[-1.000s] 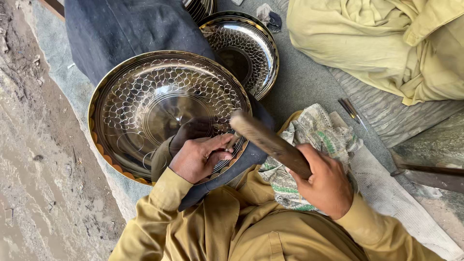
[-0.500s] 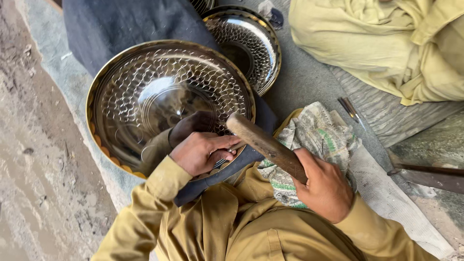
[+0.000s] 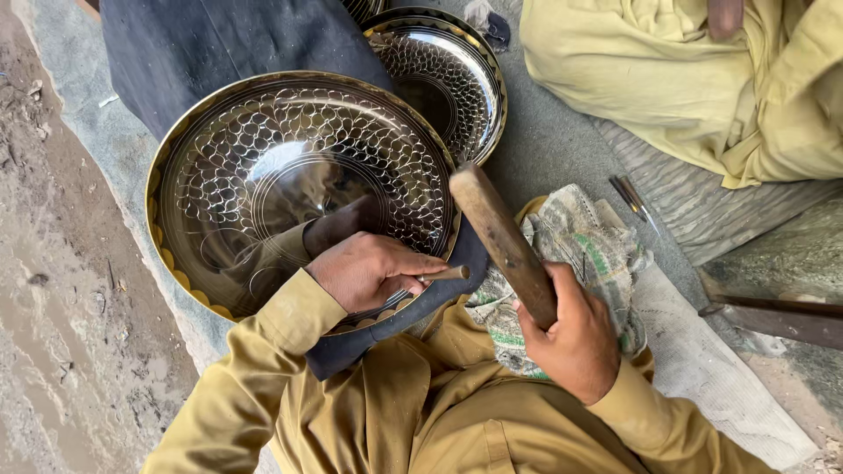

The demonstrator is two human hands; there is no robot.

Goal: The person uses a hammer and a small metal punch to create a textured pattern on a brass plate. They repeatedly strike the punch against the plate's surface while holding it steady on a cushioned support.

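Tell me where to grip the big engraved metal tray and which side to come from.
Grip the large tray by its raised scalloped rim at the far left edge, coming in from the bare ground side. That arc looks free, while the near rim lies under the left hand and its small chisel, the right hand holds the wooden mallet nearby, and a second tray crowds the upper right.

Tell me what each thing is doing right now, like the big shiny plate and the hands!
Large round engraved metal plate: tilted on dark cloth, scale pattern cut in.
Second round engraved metal plate: lying behind, partly covered by the first.
Left hand: resting on the large plate, pinching a thin metal chisel.
Right hand: gripping a brown wooden mallet, raised.
Patterned crumpled cloth: lying under the right hand.
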